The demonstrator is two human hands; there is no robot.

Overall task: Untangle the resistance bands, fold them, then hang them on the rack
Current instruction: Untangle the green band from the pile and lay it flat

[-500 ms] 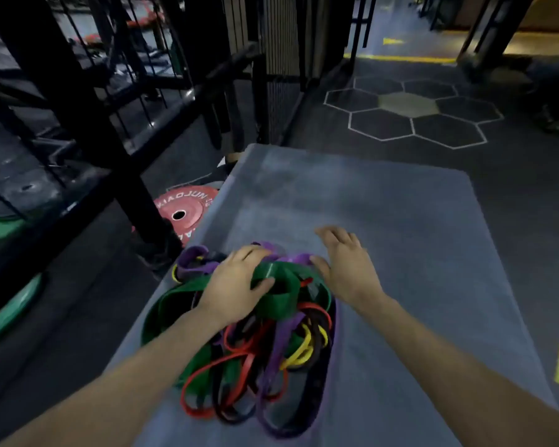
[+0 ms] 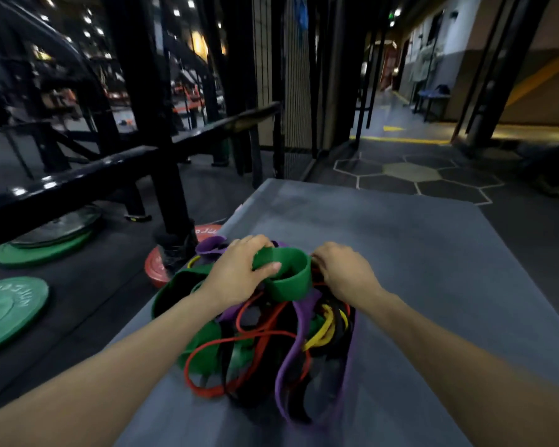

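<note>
2 hands (left hand (image 2: 239,272), right hand (image 2: 344,269)) on tangled bands (image 2: 271,337)

**Where everything lies**

The tangled bands (image 2: 271,337) sit on the mat (image 2: 433,269) in front of me, toward its nine o'clock edge. My left hand (image 2: 239,275) rests on the pile's far side, my right hand (image 2: 346,269) just beside it at three o'clock. Weight plates (image 2: 10,308) lie on the floor at nine o'clock; the rack (image 2: 142,124) stands at eleven.
</note>
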